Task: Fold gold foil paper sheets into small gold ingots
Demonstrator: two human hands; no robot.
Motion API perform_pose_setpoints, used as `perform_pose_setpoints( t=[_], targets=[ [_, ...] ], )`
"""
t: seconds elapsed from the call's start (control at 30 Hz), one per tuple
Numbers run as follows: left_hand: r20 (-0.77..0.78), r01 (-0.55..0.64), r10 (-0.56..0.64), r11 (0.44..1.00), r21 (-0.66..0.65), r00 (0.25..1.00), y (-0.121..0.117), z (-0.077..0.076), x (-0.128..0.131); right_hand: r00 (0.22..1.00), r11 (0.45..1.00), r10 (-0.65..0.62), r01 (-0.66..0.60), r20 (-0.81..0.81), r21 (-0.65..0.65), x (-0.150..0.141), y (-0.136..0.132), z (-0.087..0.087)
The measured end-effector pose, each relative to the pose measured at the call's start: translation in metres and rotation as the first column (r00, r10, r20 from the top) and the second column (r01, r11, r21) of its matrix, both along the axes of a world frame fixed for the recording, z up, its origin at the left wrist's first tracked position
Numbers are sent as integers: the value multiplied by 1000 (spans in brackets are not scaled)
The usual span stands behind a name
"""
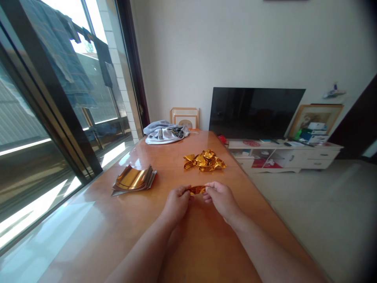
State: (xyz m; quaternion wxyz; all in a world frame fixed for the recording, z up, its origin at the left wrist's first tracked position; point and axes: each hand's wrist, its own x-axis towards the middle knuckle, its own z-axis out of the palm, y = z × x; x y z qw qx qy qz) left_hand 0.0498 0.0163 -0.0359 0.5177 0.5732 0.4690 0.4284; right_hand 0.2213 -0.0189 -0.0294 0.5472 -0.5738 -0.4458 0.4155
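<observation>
Between my two hands a folded piece of gold foil paper (197, 190) is held just above the wooden table. My left hand (178, 202) pinches its left end, and my right hand (221, 198) pinches its right end between thumb and fingers. Beyond them lies a small heap of folded gold foil pieces (205, 161), shiny and creased. Over to the left rests a stack of flat gold foil sheets (134, 179), their edges curling upward. The fingers hide both ends of the held piece.
The glossy wooden table (188, 251) runs away from me. At its far end sits a bundle of grey cloth (165, 132). A sliding glass door (67, 98) stands on the left. Past the right edge are a television (255, 112) and a white low cabinet (312, 159).
</observation>
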Motion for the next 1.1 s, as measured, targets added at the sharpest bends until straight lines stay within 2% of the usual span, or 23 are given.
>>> perform_pose_setpoints(
  t=[0.27,0.73,0.97,1.1],
  targets=[
    [11,-27,27,1000,-7,1000,0,3,0,999,994,-16,21,50,-104,0,0,-1],
    [-56,-28,31,998,61,998,9,-9,-3,987,1000,16,-11,161,-28,-5,1,-13],
    [-99,-33,40,996,81,994,13,-13,-4,985,1000,11,-7,173,-28,-4,0,-11],
    [-99,-50,58,996,79,993,10,-8,-2,989,998,9,-1,147,-56,0,-1,-5]
  ],
)
